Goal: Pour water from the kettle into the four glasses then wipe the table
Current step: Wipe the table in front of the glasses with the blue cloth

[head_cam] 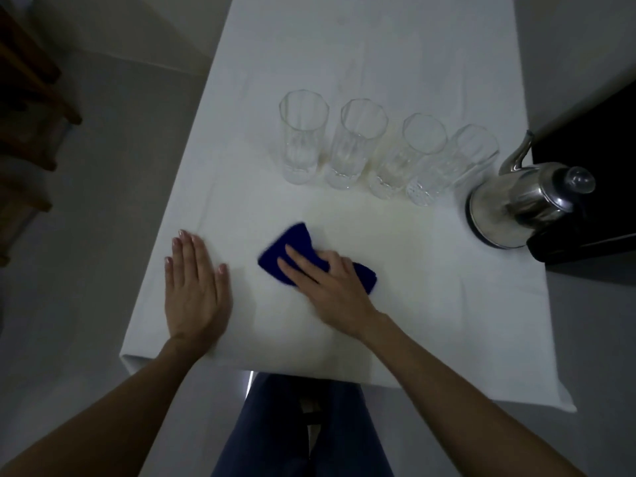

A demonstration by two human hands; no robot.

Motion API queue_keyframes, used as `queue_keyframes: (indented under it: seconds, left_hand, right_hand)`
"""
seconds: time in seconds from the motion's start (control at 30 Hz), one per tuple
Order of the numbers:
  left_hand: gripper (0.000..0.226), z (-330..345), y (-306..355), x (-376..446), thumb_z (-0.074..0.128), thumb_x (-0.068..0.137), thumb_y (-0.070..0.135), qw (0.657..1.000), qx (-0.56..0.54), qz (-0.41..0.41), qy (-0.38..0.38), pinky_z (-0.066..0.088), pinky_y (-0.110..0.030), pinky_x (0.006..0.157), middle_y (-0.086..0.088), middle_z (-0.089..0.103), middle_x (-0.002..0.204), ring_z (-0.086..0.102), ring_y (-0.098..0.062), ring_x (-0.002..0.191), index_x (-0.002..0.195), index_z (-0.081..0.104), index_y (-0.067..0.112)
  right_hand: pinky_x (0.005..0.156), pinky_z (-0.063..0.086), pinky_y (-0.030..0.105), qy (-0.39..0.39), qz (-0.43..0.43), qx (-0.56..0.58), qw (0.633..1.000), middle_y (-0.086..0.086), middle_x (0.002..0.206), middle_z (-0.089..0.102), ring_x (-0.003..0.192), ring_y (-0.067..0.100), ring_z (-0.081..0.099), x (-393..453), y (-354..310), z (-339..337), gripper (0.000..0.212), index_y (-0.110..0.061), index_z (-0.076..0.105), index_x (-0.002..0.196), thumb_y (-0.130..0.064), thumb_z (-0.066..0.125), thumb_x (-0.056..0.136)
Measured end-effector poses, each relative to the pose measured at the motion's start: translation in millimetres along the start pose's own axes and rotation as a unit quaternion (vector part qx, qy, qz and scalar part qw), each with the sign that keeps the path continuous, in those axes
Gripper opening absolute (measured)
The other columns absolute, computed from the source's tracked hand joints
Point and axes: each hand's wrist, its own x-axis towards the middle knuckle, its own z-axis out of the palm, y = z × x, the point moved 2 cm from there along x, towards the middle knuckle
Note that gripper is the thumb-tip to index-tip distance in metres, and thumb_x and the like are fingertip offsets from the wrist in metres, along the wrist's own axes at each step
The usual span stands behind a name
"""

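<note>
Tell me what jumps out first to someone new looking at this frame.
The dark blue cloth stands out most against the white table, pressed flat near the front edge under the right hand. The left hand lies flat, palm down, beside it near the table's left edge. Behind them, four clear glasses stand in a row, with a shiny metal kettle at the row's right end.
</note>
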Motion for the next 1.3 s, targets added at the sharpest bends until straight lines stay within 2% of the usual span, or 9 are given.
queue_keyframes:
  seconds: [0.1, 0.23, 0.43, 0.57, 0.67, 0.8, 1.07, 1.13, 1.3]
  left_hand:
    - [0.064, 0.4, -0.6, -0.3, 0.014, 0.099, 0.039, 1.000, 0.000, 0.004, 0.002, 0.003, -0.043, 0.121, -0.014, 0.000, 0.161, -0.003, -0.024, 0.149, 0.151, 0.001, 0.003]
    - [0.064, -0.3, 0.8, -0.2, 0.016, 0.100, 0.038, 1.000, -0.007, 0.001, 0.008, 0.003, -0.042, 0.121, -0.015, 0.001, 0.161, -0.002, -0.024, 0.149, 0.151, 0.002, 0.002]
    - [0.062, -2.0, 0.8, -2.6, 0.014, 0.101, 0.037, 0.999, -0.029, -0.001, 0.015, 0.003, -0.040, 0.121, -0.014, 0.002, 0.161, -0.002, -0.022, 0.149, 0.151, 0.005, 0.002]
    - [0.062, -1.1, -7.7, -8.9, 0.011, 0.100, 0.038, 0.999, -0.035, -0.010, 0.009, 0.002, -0.038, 0.121, -0.010, -0.002, 0.161, -0.004, -0.018, 0.149, 0.151, 0.002, 0.004]
    - [0.062, -3.3, -22.4, -16.1, 0.011, 0.100, 0.039, 0.999, -0.028, -0.020, 0.003, 0.001, -0.038, 0.121, -0.007, -0.009, 0.160, -0.007, -0.016, 0.149, 0.151, -0.003, 0.007]
    - [0.061, -8.3, -34.3, -21.8, 0.013, 0.100, 0.038, 0.999, -0.029, -0.021, 0.007, 0.005, -0.039, 0.121, -0.007, -0.004, 0.160, -0.003, -0.018, 0.149, 0.151, 0.000, 0.006]
    - [0.061, -5.5, -35.7, -21.0, 0.014, 0.100, 0.038, 1.000, -0.010, -0.023, 0.015, 0.003, -0.036, 0.121, -0.010, 0.002, 0.161, 0.000, -0.018, 0.149, 0.151, 0.005, 0.005]
    - [0.061, -4.8, -36.8, -20.8, 0.013, 0.100, 0.038, 1.000, -0.009, -0.022, 0.015, 0.001, -0.035, 0.121, -0.009, 0.001, 0.161, -0.001, -0.017, 0.149, 0.151, 0.004, 0.006]
    - [0.061, -6.5, -37.4, -22.0, 0.012, 0.100, 0.039, 0.999, -0.016, -0.021, 0.019, 0.002, -0.035, 0.121, -0.009, 0.003, 0.161, 0.001, -0.017, 0.149, 0.151, 0.007, 0.006]
  right_hand:
    - [0.082, 0.046, 0.046, -0.011, -0.013, -0.060, 0.998, -0.002, 0.157, 0.043, 0.119, 0.035, 0.045, -59.3, 40.6, -13.6, 0.066, -0.027, 0.049, 0.149, -0.001, 0.047, 0.088]
    - [0.082, 0.040, 0.049, 0.052, 0.235, -0.051, 0.969, 0.004, 0.155, 0.045, 0.116, 0.035, 0.043, -84.5, 72.4, -31.9, 0.052, -0.024, 0.049, 0.148, -0.023, 0.042, 0.096]
    - [0.096, 0.028, 0.052, 0.113, 0.626, 0.019, 0.771, 0.011, 0.168, 0.019, 0.128, 0.047, 0.039, 34.3, 9.2, -9.1, 0.059, -0.020, 0.028, 0.158, -0.018, 0.040, 0.101]
    - [0.084, 0.039, 0.049, 0.086, 0.484, 0.041, 0.870, 0.014, 0.160, 0.038, 0.107, 0.045, 0.053, 92.6, -42.1, 3.8, 0.061, -0.016, 0.044, 0.151, -0.009, 0.044, 0.091]
    - [0.077, 0.044, 0.046, 0.041, 0.175, 0.009, 0.984, 0.010, 0.154, 0.049, 0.097, 0.039, 0.054, 82.8, -59.6, 9.4, 0.059, -0.016, 0.053, 0.146, -0.009, 0.039, 0.089]
    - [0.082, 0.041, 0.042, 0.006, -0.167, -0.046, 0.985, -0.001, 0.156, 0.046, 0.110, 0.036, 0.052, 31.0, -6.1, 3.0, 0.062, -0.024, 0.051, 0.148, -0.006, 0.053, 0.089]
    - [0.072, 0.044, 0.044, 0.095, 0.230, 0.018, 0.968, 0.010, 0.145, 0.058, 0.092, 0.036, 0.049, 105.9, -43.2, 12.2, 0.062, -0.014, 0.061, 0.138, -0.007, 0.033, 0.084]
    - [0.072, 0.045, 0.043, 0.065, 0.192, 0.039, 0.979, 0.012, 0.145, 0.058, 0.090, 0.038, 0.052, 123.1, -66.0, 15.8, 0.062, -0.013, 0.061, 0.138, -0.007, 0.031, 0.083]
    - [0.077, 0.033, 0.039, 0.012, -0.161, -0.036, 0.986, -0.001, 0.150, 0.053, 0.105, 0.035, 0.048, 105.0, -25.9, 12.1, 0.065, -0.025, 0.056, 0.144, -0.002, 0.041, 0.084]
